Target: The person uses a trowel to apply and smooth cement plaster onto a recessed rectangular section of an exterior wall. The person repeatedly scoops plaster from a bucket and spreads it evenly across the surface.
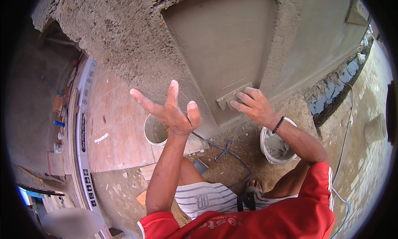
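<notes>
One flat, plate-like tool point(225, 100) was against the wall, under the fingers of the right hand point(258, 107), which gripped it from above. Around the hand spread a recessed panel point(226, 40) of smooth grey plaster, faintly streaked; the tool was near its lower end. One dark beaded bracelet point(278, 125) circled the wrist behind the hand.

The left hand point(176, 118) hung to the left of the right one, holding nothing, its fingers spread wide and dusted pale.

Three buckets were in view. A pale one point(154, 129) stood just below and left of the left hand; a white one point(263, 146), holding grey mix, was below the right hand's wrist; a greyish one point(375, 131) stood well to the right of that hand. One dark cable point(236, 155) crossed the ground between the first two, with one cross-shaped piece point(224, 151) beside it.

Above and left of the left hand, the wall point(120, 36) was coarse and pitted. To that hand's left lay a floor of pinkish tiles point(118, 127), dusty and flecked with scraps, and beyond it one long white-and-grey pack point(85, 156). Below the hands the ground point(124, 197) was brown and strewn with crumbs; far right of the right hand it turned to pale paving point(365, 177).
</notes>
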Demonstrator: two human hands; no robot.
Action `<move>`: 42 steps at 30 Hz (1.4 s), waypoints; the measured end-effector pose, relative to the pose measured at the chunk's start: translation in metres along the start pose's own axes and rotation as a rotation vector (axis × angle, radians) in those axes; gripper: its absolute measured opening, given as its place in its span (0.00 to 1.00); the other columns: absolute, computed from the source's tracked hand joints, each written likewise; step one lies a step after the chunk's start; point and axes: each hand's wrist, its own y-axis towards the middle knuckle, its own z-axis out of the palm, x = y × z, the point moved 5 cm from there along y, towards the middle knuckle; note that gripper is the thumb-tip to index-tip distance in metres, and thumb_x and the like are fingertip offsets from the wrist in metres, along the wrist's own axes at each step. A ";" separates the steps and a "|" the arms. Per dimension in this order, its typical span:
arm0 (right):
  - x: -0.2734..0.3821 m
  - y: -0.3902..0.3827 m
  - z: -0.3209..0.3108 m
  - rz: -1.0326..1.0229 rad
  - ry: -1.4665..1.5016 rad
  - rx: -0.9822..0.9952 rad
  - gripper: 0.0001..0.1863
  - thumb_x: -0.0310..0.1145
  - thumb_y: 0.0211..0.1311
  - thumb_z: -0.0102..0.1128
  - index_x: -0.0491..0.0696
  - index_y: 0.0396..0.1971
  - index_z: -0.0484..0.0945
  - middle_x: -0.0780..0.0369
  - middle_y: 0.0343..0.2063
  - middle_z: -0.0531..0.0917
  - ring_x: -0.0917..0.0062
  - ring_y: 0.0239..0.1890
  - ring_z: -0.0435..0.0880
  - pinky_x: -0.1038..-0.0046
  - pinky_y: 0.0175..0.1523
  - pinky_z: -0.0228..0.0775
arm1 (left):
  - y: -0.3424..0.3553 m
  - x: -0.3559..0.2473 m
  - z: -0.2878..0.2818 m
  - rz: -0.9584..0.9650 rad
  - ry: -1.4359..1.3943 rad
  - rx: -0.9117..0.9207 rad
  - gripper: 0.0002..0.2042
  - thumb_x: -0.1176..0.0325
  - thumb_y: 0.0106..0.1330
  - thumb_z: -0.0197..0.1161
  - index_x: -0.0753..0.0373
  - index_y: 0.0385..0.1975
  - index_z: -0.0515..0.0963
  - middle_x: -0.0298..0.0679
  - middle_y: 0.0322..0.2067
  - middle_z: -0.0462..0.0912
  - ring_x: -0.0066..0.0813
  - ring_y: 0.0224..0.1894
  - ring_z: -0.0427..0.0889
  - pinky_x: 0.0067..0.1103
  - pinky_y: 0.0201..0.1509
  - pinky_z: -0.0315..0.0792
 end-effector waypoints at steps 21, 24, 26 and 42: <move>-0.029 0.021 -0.081 0.635 0.457 -0.570 0.16 0.28 0.57 0.63 0.44 0.46 0.78 0.57 0.40 0.81 0.69 0.40 0.78 0.72 0.47 0.69 | 0.001 0.000 0.000 0.007 0.005 -0.036 0.26 0.53 0.66 0.45 0.66 0.58 0.67 0.67 0.68 0.35 0.64 0.71 0.35 0.54 0.69 0.36; -0.026 0.030 -0.080 0.668 0.460 -0.599 0.16 0.25 0.55 0.63 0.44 0.46 0.78 0.57 0.40 0.81 0.67 0.41 0.78 0.71 0.48 0.69 | 0.000 0.002 0.001 0.005 0.004 -0.036 0.27 0.53 0.66 0.45 0.66 0.58 0.67 0.66 0.68 0.35 0.64 0.71 0.35 0.54 0.69 0.36; -0.024 0.036 -0.078 0.661 0.403 -0.618 0.16 0.23 0.54 0.62 0.44 0.45 0.78 0.57 0.40 0.81 0.66 0.42 0.78 0.69 0.49 0.69 | -0.002 0.002 0.001 -0.003 -0.004 -0.033 0.27 0.53 0.66 0.45 0.66 0.59 0.67 0.66 0.69 0.35 0.63 0.72 0.35 0.53 0.69 0.36; 0.027 -0.040 0.025 0.271 0.401 0.223 0.19 0.27 0.55 0.58 0.50 0.49 0.77 0.63 0.38 0.77 0.66 0.43 0.74 0.62 0.47 0.67 | -0.003 0.003 0.000 -0.001 -0.012 -0.017 0.26 0.52 0.67 0.46 0.65 0.58 0.68 0.66 0.69 0.34 0.63 0.71 0.33 0.53 0.69 0.35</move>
